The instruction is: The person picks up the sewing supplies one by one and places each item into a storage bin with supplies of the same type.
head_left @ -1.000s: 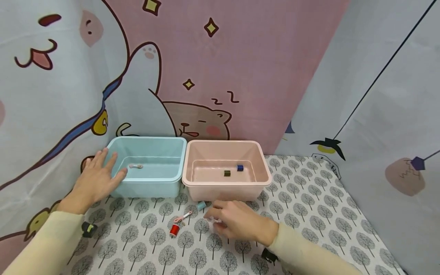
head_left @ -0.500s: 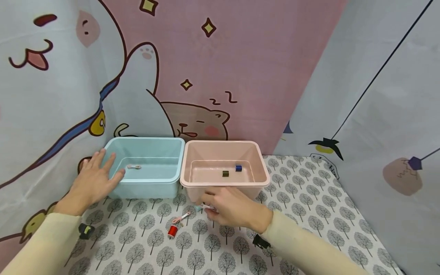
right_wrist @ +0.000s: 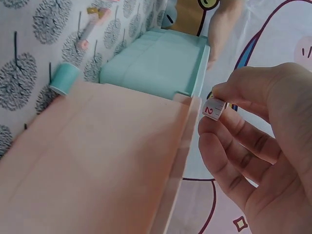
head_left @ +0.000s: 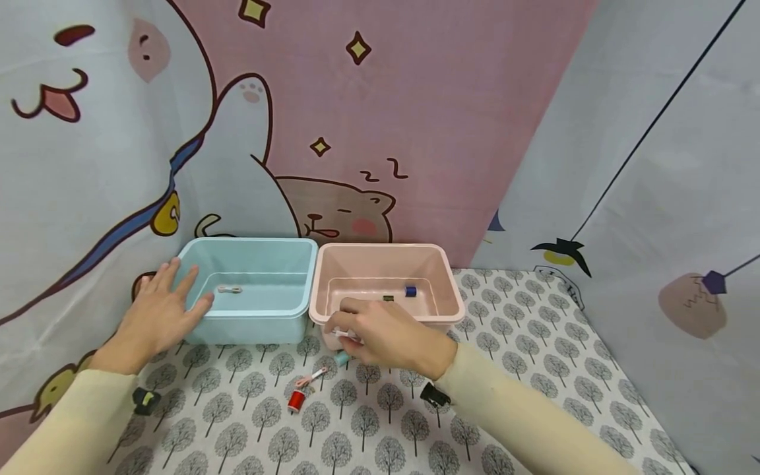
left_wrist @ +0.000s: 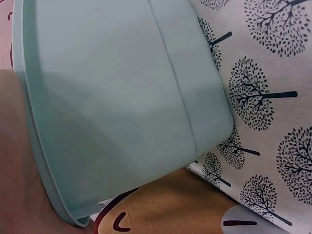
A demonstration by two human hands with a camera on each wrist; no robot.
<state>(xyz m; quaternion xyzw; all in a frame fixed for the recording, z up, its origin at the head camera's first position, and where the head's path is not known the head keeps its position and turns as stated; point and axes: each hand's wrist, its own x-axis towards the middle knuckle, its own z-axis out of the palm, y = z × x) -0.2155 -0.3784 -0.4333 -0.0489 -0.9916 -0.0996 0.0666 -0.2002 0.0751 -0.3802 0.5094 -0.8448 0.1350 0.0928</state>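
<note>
My left hand [head_left: 157, 313] rests with straight, spread fingers at the left rim of the light blue bin [head_left: 255, 328]. In the right wrist view, thumb and fingertips of my right hand [right_wrist: 253, 131] pinch a small rolled measuring tape [right_wrist: 213, 109], white with a red "2". From the head, that hand overlaps the front rim of the pink bin [head_left: 380, 251]. Just below it lies a light teal thread spool [head_left: 342, 358] on the cloth. A red thread spool [head_left: 296, 401] and a pinkish-white folded strip [head_left: 311, 378] lie nearer to me.
Inside the blue bin is a small pale folded strip [head_left: 229, 289]. The pink bin holds a blue spool [head_left: 410, 291] and a dark green spool [head_left: 388, 299], partly covered by my right hand. Both bins stand side by side against a cartoon-printed backdrop [head_left: 463, 119], on a tree-patterned cloth [head_left: 522, 369].
My right hand has risen from the cloth with the measuring tape, moving forward and slightly left to the pink bin's front rim. The left hand keeps its place at the blue bin.
</note>
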